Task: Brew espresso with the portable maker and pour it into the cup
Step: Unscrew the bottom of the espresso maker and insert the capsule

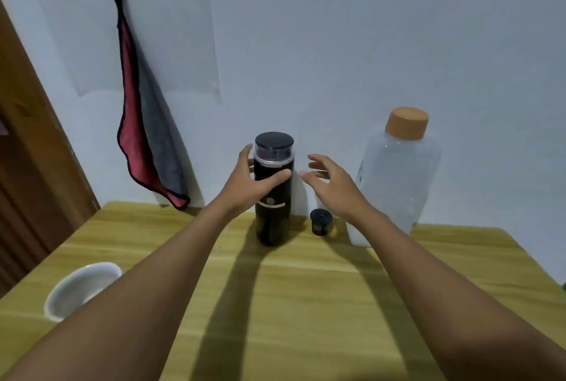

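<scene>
One espresso maker point(273, 224) gripped by left hand point(245, 186); right hand point(332, 189) spread, empty; one cup point(72, 291), one bottle point(399, 178)

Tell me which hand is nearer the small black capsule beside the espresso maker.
Right. The right hand hovers open just above the small black capsule; the left hand grips the espresso maker to its left.

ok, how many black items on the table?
2: the espresso maker at centre back, gripped by the left hand, and a small black pod just right of it. Others may be hidden.
</scene>
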The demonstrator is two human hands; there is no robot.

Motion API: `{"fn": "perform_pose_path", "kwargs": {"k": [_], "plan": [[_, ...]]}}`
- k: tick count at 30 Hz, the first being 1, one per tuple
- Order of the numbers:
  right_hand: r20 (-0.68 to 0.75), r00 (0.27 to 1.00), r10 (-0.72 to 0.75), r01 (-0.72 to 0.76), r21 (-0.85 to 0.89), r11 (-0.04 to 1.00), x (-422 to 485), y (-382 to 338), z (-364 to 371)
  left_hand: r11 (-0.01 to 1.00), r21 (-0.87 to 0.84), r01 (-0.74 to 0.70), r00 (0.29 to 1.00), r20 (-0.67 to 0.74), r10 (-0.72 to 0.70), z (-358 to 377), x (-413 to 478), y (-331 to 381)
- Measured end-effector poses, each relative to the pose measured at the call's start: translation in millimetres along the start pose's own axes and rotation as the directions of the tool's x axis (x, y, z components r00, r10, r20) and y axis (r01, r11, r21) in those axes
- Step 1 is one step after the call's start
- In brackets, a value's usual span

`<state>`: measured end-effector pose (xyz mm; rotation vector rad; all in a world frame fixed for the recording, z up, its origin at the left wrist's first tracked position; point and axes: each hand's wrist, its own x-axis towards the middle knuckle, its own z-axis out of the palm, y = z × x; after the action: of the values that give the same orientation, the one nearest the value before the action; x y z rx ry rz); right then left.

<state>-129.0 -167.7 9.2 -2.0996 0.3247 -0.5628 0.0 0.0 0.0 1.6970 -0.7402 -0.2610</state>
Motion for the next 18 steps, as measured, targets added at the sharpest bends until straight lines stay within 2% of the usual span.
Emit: {"fn": "perform_pose_path", "kwargs": {"k": [2,5,12,18], "plan": [[-0.012,1.000,-0.009,0.009,-0.008,1.000,-2.2,6.6,1.9,0.999,-0.029,-0.029,0.999,0.022,0.030,6.4,0.0,-6.8],[-0.014,1.000,-0.009,0.009,0.007,1.000,-11.9,19.1,4.5,0.998,-0.054,0.021,0.998,0.054,-0.018,15.6,1.8,-21.9],[-0.029,0.999,-0.025,0.024,-0.027,0.999,-47.6,30.0,5.8,1.000,-0.006,0.019,0.995,-0.095,-0.019,21.3,-11.0,-16.9],[0.015,1.000,0.006,-0.005,-0.015,1.000,-81.1,29.0,4.7,0.997,-0.077,-0.012,0.992,-0.126,0.003,20.6,-42.0,2.6]]}}
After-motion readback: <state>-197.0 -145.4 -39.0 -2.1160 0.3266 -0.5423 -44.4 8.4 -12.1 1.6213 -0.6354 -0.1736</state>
